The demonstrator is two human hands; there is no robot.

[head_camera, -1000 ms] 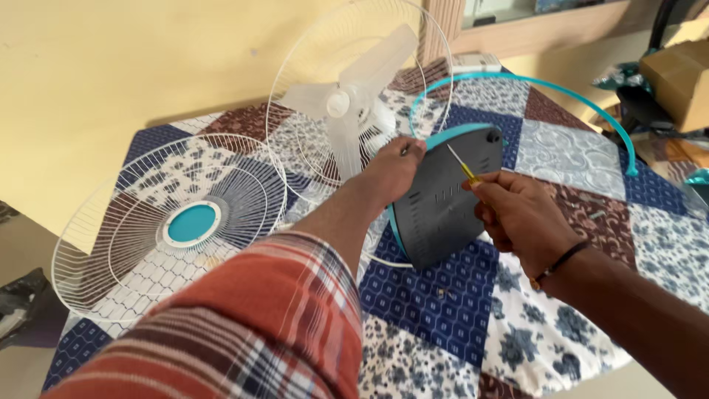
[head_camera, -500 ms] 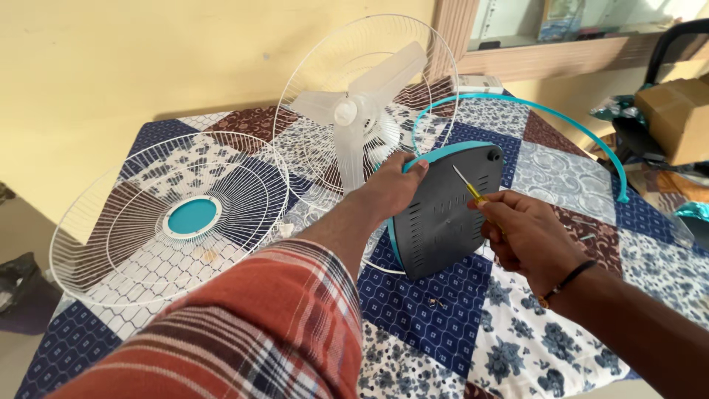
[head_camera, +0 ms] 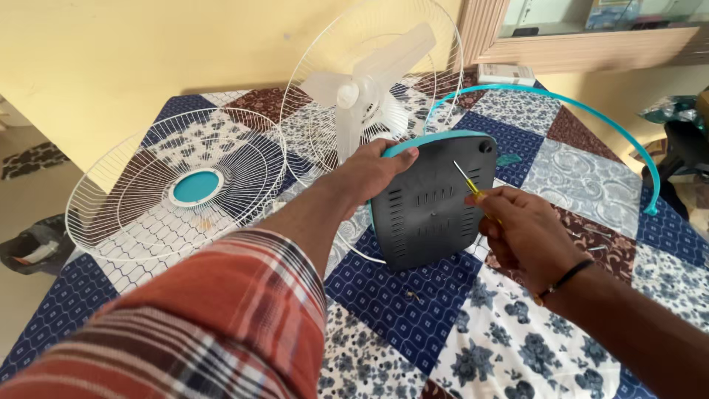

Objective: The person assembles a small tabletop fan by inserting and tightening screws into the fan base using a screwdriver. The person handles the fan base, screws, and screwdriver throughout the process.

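Altogether two hands (head_camera: pixel 373 171) (head_camera: pixel 521 229), one screwdriver (head_camera: pixel 470 184) (yellow-handled)

The right hand (head_camera: pixel 521 229) conceals most of the screwdriver (head_camera: pixel 467 182) handle; its tip contact on the dark fan base (head_camera: pixel 432 203) is too small to resolve. The base hides the fan's lower stand. Small items on the patchwork cloth (head_camera: pixel 413 318), possibly screws, are indistinct.
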